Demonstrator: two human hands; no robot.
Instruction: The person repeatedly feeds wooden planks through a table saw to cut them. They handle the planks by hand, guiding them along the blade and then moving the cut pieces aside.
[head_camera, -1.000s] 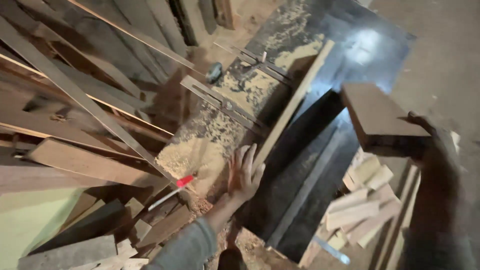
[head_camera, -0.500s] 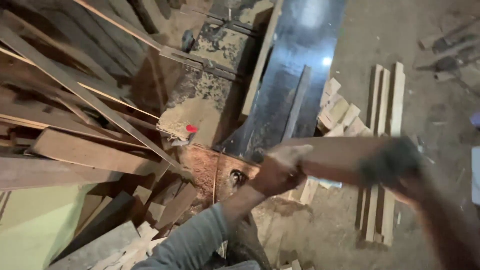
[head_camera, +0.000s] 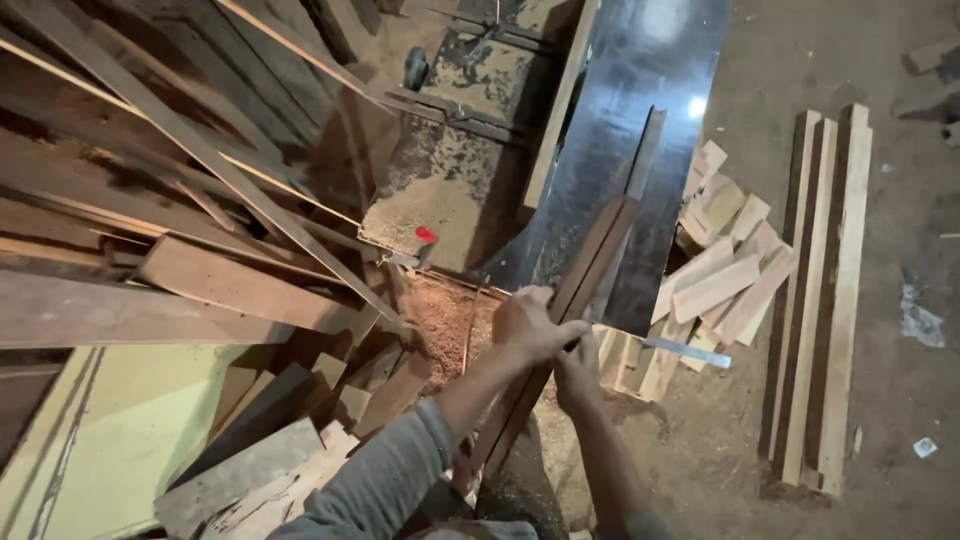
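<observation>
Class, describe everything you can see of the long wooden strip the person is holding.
The wooden strip is long, narrow and dark brown, seemingly two thin lengths side by side. It slants from near the person's lap up onto the shiny dark machine table. The left hand grips over it; the right hand holds it from beneath. Sawdust lies to its left.

Grey long sleeve — left arm only.

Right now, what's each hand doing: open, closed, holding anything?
Left hand: closed over the long wooden strip, gripping it from above.
Right hand: closed on the same strip, just below the left; fingers mostly hidden.
</observation>
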